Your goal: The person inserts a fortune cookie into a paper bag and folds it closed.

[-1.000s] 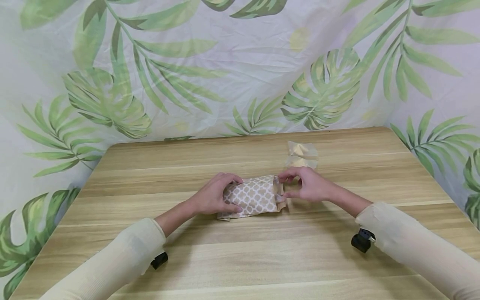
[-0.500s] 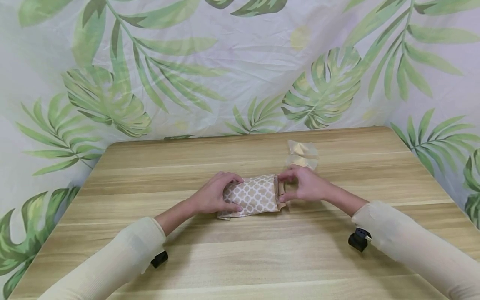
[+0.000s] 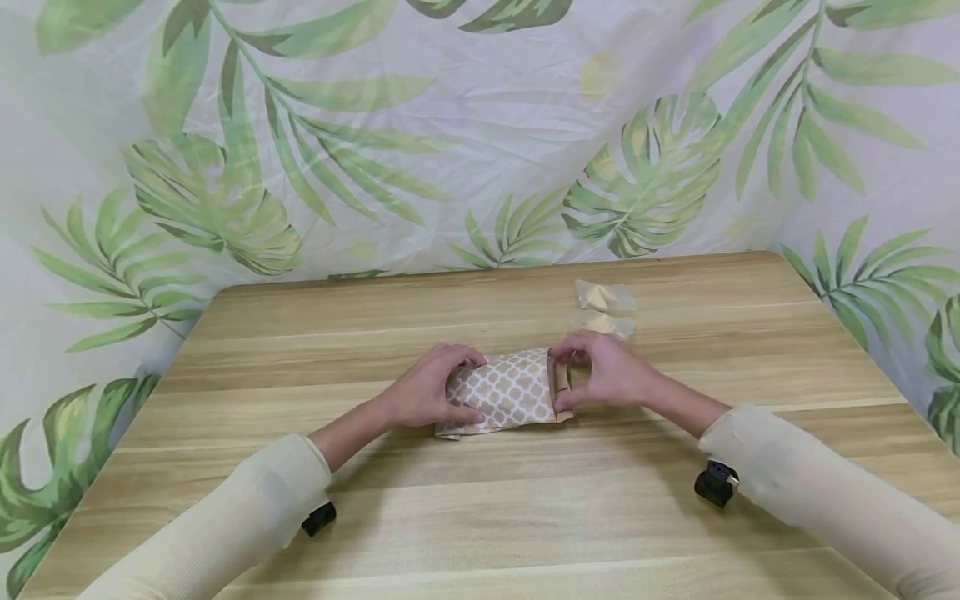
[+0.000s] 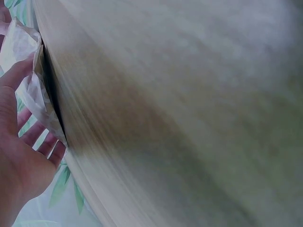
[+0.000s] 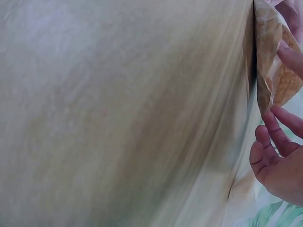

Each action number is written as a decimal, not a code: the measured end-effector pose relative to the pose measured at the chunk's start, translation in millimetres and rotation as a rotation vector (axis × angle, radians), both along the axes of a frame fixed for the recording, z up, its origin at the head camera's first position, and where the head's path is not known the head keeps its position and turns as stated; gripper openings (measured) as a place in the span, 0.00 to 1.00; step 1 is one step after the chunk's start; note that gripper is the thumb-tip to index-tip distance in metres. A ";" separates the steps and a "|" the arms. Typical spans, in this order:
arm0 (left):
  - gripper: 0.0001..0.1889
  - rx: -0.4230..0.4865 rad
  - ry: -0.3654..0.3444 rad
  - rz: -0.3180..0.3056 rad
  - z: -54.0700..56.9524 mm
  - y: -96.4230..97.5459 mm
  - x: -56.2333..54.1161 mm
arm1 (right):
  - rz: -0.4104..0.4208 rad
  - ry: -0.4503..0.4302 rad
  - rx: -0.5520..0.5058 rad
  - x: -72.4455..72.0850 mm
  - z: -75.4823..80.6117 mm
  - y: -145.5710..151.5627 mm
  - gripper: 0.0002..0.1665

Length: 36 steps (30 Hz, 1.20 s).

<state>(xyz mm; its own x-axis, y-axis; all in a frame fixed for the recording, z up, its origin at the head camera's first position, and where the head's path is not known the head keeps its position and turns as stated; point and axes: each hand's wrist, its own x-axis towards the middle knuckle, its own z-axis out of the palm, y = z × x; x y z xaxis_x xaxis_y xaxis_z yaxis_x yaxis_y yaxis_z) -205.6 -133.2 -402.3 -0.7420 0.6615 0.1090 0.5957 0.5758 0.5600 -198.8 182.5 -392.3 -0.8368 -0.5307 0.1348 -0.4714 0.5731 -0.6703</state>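
A paper bag (image 3: 513,388) with a tan and white lattice pattern lies on its side on the wooden table, its mouth facing right. My left hand (image 3: 426,390) grips its closed end, thumb along the near side and fingers over the far side. At the mouth, my right hand (image 3: 617,372) holds the rim, the fingertips at the far corner and the thumb at the near one. The right wrist view shows the bag's brown inside (image 5: 286,85) with a digit reaching into the opening. In the left wrist view, the left hand (image 4: 23,156) lies around the bag (image 4: 35,90).
Two small clear packets with pale yellow contents, a farther one (image 3: 603,297) and a nearer one (image 3: 602,323), lie just beyond the right hand. The wooden table (image 3: 480,508) runs back to a leaf-print cloth (image 3: 465,150).
My right hand has shifted slightly left, closer onto the bag's mouth, and the clear material at the opening no longer shows. My left hand stays on the bag.
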 end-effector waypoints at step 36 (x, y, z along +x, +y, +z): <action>0.37 0.007 -0.007 0.001 -0.2 0.4 -0.2 | -0.033 -0.028 -0.050 4.8 -3.5 -1.3 0.37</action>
